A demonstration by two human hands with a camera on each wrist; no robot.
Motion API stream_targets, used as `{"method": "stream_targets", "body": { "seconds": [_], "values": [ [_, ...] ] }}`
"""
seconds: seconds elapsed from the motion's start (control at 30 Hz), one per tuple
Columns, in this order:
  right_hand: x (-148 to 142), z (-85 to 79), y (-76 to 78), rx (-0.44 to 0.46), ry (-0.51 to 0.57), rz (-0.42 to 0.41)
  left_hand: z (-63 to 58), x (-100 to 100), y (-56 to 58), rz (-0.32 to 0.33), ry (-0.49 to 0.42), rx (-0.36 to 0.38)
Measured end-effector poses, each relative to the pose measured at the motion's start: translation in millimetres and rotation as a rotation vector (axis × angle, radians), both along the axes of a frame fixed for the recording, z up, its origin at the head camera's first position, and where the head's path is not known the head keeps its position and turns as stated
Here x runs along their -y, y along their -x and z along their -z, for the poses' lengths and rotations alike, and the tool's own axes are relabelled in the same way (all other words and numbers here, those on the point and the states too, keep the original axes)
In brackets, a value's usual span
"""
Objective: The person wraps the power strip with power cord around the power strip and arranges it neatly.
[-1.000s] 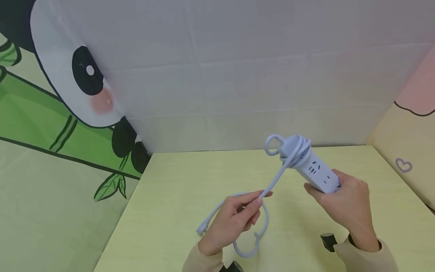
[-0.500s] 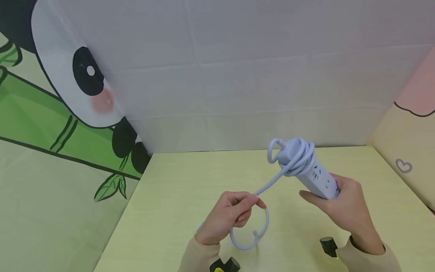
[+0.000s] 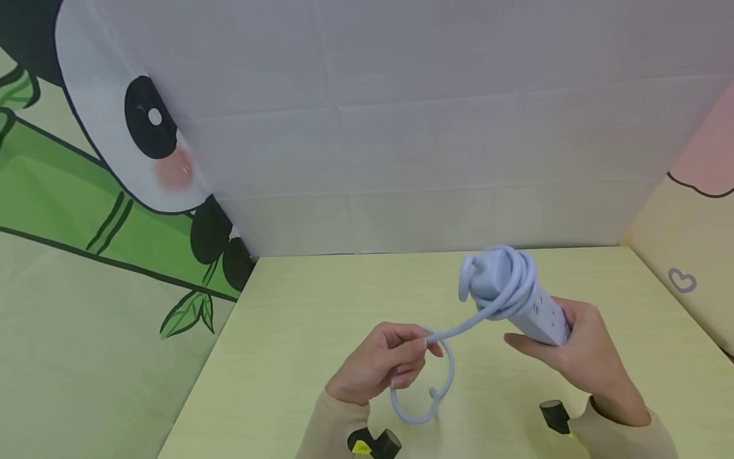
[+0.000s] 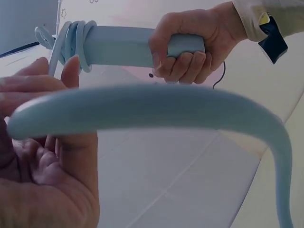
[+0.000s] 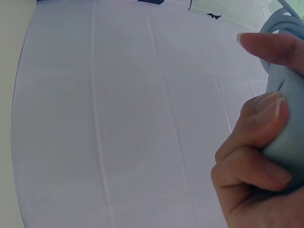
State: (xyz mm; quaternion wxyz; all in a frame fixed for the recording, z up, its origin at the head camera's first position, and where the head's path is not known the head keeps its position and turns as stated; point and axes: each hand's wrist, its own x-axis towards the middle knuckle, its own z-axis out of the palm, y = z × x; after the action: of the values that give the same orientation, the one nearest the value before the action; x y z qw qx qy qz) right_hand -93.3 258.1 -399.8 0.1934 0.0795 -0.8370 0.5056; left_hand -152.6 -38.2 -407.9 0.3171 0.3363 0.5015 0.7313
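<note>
A white power strip [image 3: 545, 319] is held above the table by my right hand [image 3: 593, 357], which grips its near end. Several turns of its cord [image 3: 518, 280] are wound round the far end, and a small loop sticks out there. My left hand [image 3: 381, 363] pinches the cord's free run between thumb and fingers, left of the strip. Below that hand, a slack length of cord [image 3: 418, 419] curves in a loop. Close up in the left wrist view, a stretch of cord [image 4: 142, 108] crosses in front of the fingers. The cord's plug is hidden.
The pale yellow tabletop [image 3: 321, 293] lies beneath both hands. Behind it stands a pale fabric backdrop [image 3: 401, 146], with printed side panels at left and right. Each wrist wears a dark camera mount [image 3: 375, 443].
The power strip has lowered and turned, so its socket face shows less. My left hand has moved slightly left and down, and the cord between the hands lies flatter. The plug has become hidden.
</note>
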Motion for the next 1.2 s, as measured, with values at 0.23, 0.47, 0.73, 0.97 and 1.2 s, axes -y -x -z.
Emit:
{"method": "stream_targets", "body": {
  "seconds": [0.23, 0.47, 0.73, 0.97, 1.2],
  "values": [
    [-6.3, 5.4, -2.4, -0.083, 0.008, -0.217, 1.0, 2.1, 4.5, -0.126, 0.073, -0.097],
    [-8.7, 5.3, -0.6, -0.099, -0.047, -0.394, 1.9, 2.3, 8.2, -0.345, 0.290, -0.170],
    [-7.1, 7.0, -0.9, -0.098, -0.157, -0.493, 2.7, 8.0, 11.7, -0.510, 0.400, -0.184],
    [-2.4, 9.7, -2.0, -0.112, -0.277, -0.480, 1.0, 8.0, 11.1, -0.487, 0.411, -0.149],
    [7.9, 8.1, -4.8, -0.080, -0.463, -0.383, 1.3, 8.6, 13.0, -0.506, 0.435, -0.118]
  ]
}}
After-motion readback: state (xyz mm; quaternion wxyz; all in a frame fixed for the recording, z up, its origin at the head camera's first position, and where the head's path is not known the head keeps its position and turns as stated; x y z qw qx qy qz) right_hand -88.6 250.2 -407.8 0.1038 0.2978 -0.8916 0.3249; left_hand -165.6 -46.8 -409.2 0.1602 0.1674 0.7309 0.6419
